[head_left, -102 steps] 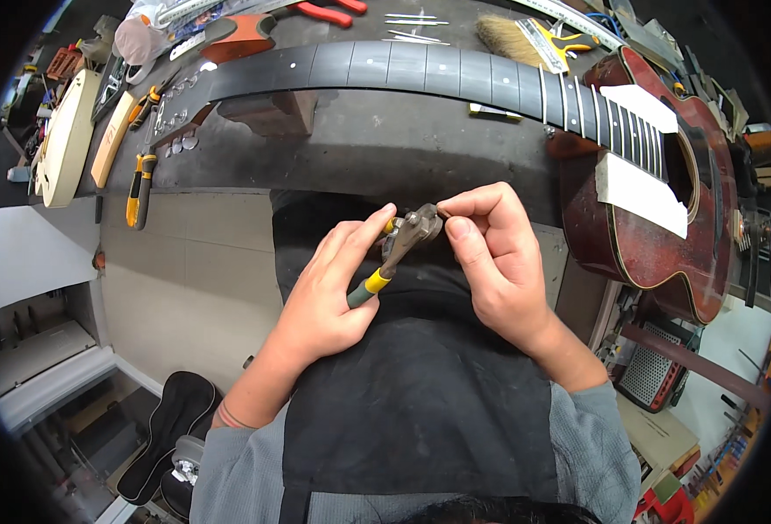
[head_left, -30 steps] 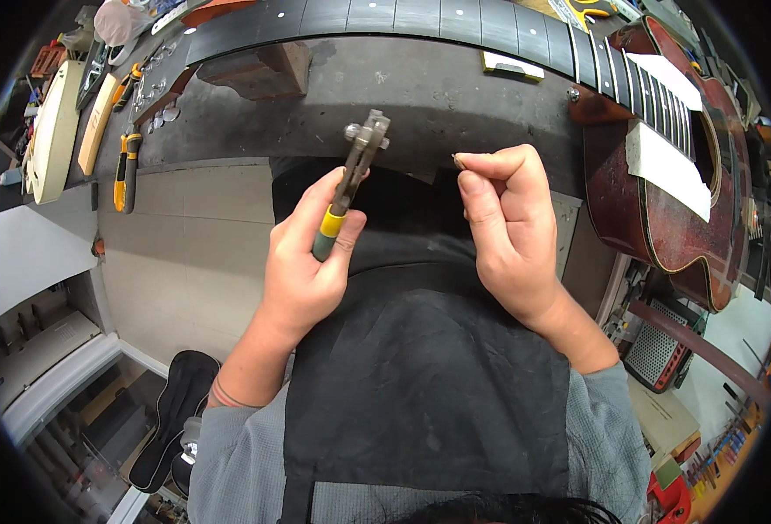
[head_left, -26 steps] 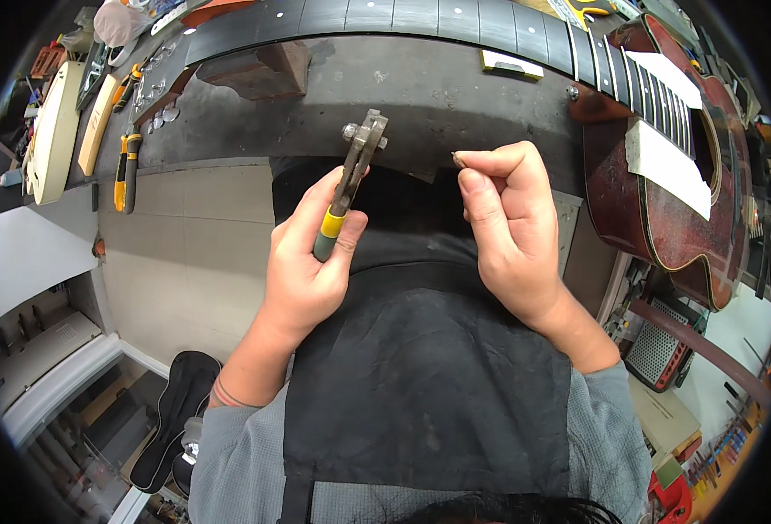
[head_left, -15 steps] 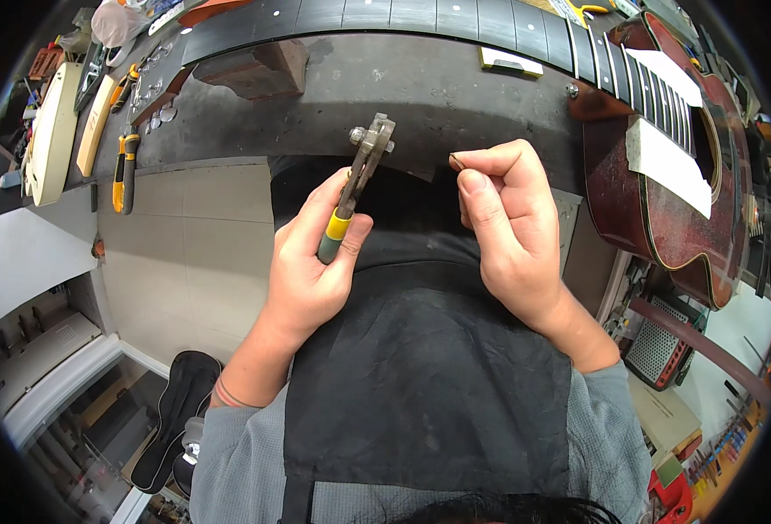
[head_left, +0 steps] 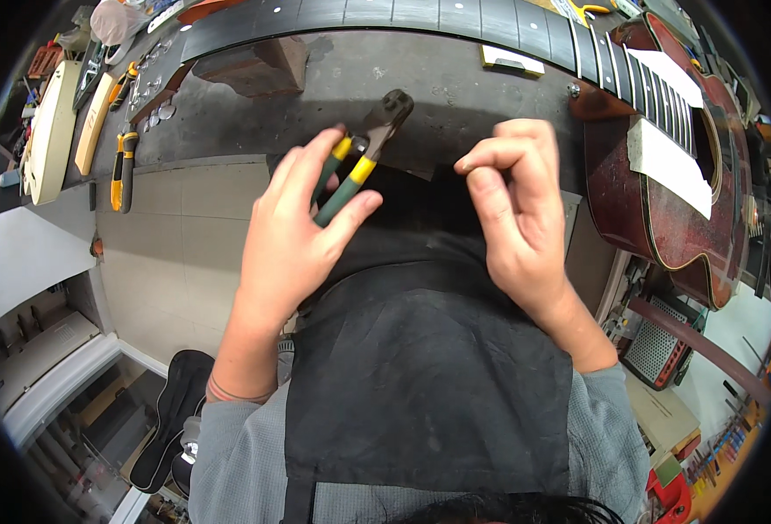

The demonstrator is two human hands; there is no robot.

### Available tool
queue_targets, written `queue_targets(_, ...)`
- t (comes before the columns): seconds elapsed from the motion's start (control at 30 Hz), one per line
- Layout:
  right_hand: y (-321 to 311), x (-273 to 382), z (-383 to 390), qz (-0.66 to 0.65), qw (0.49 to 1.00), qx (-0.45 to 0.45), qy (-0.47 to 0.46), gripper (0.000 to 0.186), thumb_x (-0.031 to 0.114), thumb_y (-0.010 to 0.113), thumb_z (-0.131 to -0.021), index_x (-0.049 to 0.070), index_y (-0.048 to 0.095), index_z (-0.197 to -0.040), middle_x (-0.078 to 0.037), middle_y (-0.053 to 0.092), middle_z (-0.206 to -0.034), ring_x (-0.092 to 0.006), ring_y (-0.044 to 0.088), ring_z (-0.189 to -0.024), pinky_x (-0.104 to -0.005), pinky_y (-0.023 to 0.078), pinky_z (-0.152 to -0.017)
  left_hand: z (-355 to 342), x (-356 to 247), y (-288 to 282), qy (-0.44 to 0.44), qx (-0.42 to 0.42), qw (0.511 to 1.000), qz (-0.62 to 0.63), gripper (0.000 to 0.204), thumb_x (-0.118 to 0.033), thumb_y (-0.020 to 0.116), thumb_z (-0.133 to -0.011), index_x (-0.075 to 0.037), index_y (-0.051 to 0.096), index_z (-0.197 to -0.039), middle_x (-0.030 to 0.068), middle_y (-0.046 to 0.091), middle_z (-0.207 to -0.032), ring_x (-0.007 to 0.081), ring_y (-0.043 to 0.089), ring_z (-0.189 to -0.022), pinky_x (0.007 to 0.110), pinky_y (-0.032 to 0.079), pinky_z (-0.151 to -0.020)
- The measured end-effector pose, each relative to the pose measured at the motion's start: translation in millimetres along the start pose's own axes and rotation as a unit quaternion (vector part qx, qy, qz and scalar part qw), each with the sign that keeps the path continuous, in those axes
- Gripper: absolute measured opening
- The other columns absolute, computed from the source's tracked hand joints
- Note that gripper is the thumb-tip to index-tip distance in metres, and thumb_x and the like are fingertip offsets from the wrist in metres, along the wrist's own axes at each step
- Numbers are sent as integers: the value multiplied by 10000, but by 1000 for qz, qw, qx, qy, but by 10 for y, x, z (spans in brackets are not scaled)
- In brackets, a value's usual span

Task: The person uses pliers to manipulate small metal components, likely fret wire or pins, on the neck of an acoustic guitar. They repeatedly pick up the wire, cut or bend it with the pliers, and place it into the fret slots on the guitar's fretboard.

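Note:
Green-and-yellow-handled pliers (head_left: 383,129) with a dark metal head sit in my left hand (head_left: 293,223), jaws angled up toward the bench. Their handles are spread a little, with my fingers along one and my thumb by the other. My right hand (head_left: 521,227) is closed in a pinch of thumb and forefinger, apart from the pliers. What it pinches, if anything, is too small to make out now. Beyond both hands lies a guitar's dark fretboard (head_left: 315,19); metal frets show toward the body, while the stretch to the left has none visible.
The dark red guitar body (head_left: 621,188), with white paper taped beside the fretboard, fills the right. A dark block (head_left: 263,68) is under the neck. Orange-and-black pliers (head_left: 124,173) lie at the bench's left edge. A yellow-and-white box (head_left: 512,61) sits behind my right hand.
My left hand has turned and loosened, so the pliers' handles have spread and their head sits farther up and right. My right hand's fingers have curled; the thin piece seen at its fingertips no longer shows.

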State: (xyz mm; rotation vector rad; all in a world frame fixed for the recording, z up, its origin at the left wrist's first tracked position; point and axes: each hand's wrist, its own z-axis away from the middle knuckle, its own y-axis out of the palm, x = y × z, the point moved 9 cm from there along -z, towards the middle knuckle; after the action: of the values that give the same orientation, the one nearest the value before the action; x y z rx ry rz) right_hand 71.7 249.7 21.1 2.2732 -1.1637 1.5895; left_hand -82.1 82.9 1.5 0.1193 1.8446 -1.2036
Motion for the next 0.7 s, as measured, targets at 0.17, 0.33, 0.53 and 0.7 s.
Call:
queue_targets(0.17, -153, -374, 16, -6, 990, -86, 109, 85, 92, 760, -1087, 33, 705, -1112, -63, 702, -1032, -216, 663, -912, -369, 540, -832, -273, -226, -5, 56, -25, 980, -188, 602, -288, 938, -904, -125, 735, -1447, 104, 721, -1155, 345, 760, -947, 426, 614, -812)
queue_targets(0.33, -169, -187, -57, 229, 972, -27, -34, 156, -11, 789, -973, 45, 700, -1089, -114, 731, -972, -342, 726, -922, -437, 560, -843, -542, -388, 87, 139, -79, 955, -250, 542, -338, 895, -917, -175, 766, -1417, 80, 716, -1179, 312, 721, -1044, 443, 603, -872)
queue_targets(0.53, -121, -164, -143, 364, 929, 59, -14, 124, 16, 752, -945, 40, 704, -1056, -156, 737, -988, -400, 714, -930, -509, 554, -869, -538, -267, 215, 156, -103, 944, -273, 610, -387, 870, -945, -199, 718, -1504, 75, 707, -1313, 329, 661, -1171, 477, 548, -953)
queue_targets(0.7, -42, -164, -233, 373, 924, 77, -10, 99, 25, 727, -958, 30, 708, -1054, -181, 732, -993, -427, 719, -944, -520, 557, -871, -341, -283, 39, 126, -92, 959, -236, 598, -370, 871, -945, -136, 731, -1477, 70, 690, -1396, 310, 634, -1220, 450, 493, -1031)
